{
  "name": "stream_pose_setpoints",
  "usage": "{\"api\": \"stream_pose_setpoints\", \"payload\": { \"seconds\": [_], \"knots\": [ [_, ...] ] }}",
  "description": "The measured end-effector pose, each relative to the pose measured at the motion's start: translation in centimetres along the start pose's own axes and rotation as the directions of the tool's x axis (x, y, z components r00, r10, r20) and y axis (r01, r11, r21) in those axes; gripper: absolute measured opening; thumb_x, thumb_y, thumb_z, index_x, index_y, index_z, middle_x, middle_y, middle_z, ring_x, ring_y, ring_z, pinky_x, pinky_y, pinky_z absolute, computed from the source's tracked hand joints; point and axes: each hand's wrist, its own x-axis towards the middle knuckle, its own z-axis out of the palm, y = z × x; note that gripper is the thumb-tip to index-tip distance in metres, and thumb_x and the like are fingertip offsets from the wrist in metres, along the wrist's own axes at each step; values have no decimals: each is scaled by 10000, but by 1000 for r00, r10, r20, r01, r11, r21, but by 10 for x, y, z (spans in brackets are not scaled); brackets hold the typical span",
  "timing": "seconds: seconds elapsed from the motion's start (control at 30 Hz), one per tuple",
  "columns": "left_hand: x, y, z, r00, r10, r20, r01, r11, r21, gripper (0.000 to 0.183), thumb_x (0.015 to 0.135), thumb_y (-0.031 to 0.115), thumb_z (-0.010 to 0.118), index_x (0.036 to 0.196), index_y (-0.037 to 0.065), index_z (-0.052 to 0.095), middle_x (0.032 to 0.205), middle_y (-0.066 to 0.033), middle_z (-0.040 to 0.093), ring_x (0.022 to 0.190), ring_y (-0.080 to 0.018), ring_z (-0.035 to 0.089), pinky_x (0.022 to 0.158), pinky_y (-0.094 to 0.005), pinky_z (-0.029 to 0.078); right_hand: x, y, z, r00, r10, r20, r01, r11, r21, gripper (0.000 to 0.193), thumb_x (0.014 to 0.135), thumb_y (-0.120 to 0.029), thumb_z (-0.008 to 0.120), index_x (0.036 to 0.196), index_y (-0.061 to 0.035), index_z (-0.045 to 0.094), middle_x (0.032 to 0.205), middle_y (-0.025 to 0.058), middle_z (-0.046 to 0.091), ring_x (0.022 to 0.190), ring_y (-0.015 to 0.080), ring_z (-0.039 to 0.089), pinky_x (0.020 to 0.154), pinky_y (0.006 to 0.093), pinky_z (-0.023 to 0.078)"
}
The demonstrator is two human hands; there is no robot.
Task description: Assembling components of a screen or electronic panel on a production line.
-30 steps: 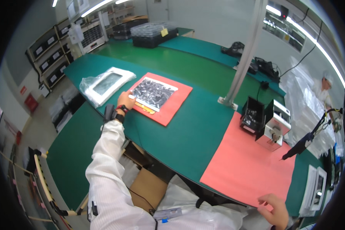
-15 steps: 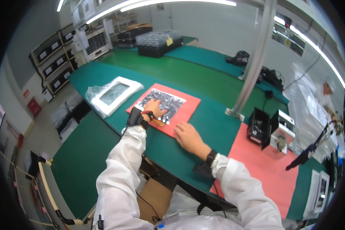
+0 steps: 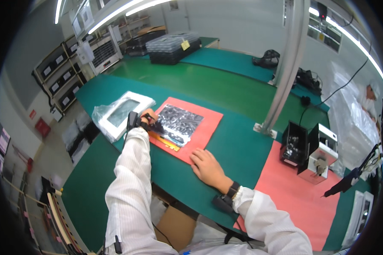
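Note:
A flat, glossy black-and-silver panel (image 3: 181, 121) lies on a pink mat (image 3: 211, 123) on the green table. Along its near left edge runs an orange-yellow strip (image 3: 168, 143). My left hand (image 3: 149, 116) is at the panel's left edge, its fingers partly hidden behind the wrist gear and against the dark surface; whether it grips anything does not show. My right hand (image 3: 208, 168) rests with fingers stretched out on the mat's near right corner, apart from the panel. To the left of the mat, a white rectangular frame (image 3: 115, 132) lies in clear plastic wrap.
At right, a second pink sheet (image 3: 281, 193) bears a black bin (image 3: 294, 142) and a white-and-black box-shaped device (image 3: 317, 159). A metal post (image 3: 281, 93) rises from the table. Farther back stand stacked trays (image 3: 174, 46). A person (image 3: 370, 100) is at the far right.
My left hand has moved from the top of the panel to its left edge, uncovering the surface and orange strip. My right hand stays near the mat's corner. The view has shifted slightly.

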Motion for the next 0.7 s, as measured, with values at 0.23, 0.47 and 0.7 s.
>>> {"api": "stream_pose_setpoints", "payload": {
  "seconds": [0.23, 0.47, 0.7],
  "knots": [
    [12, 23, -12, 994, 32, 108, -45, 992, 115, 499, 856, 416, 611, 1078, -21, 704, 972, -205, 721, 927, -333, 700, 840, -417, 532, -3, 7, 0, 999, 39, 15, -39, 999, -16, 387, 864, -180, 636, 1214, -31, 567, 1290, 148, 550, 1286, 306, 470, 1115, 456, 341],
    [28, 4, -1, 970, -114, 217, 144, 981, -129, 393, 829, 447, 592, 708, 76, 633, 684, -70, 638, 592, -195, 565, 556, -345, 415, -5, 8, 2, 998, 60, 24, -59, 998, -28, 392, 869, -198, 620, 1221, -34, 563, 1296, 143, 535, 1294, 301, 461, 1114, 452, 337],
    [2, -19, -42, 875, 92, 474, 357, 538, -764, 165, 883, 173, 639, 749, 136, 551, 577, 62, 428, 462, -85, 395, 433, -279, 292, -5, 5, 1, 998, 55, -3, -55, 998, -8, 406, 863, -196, 621, 1227, -29, 558, 1278, 148, 534, 1285, 302, 463, 1113, 448, 333]
  ]
}}
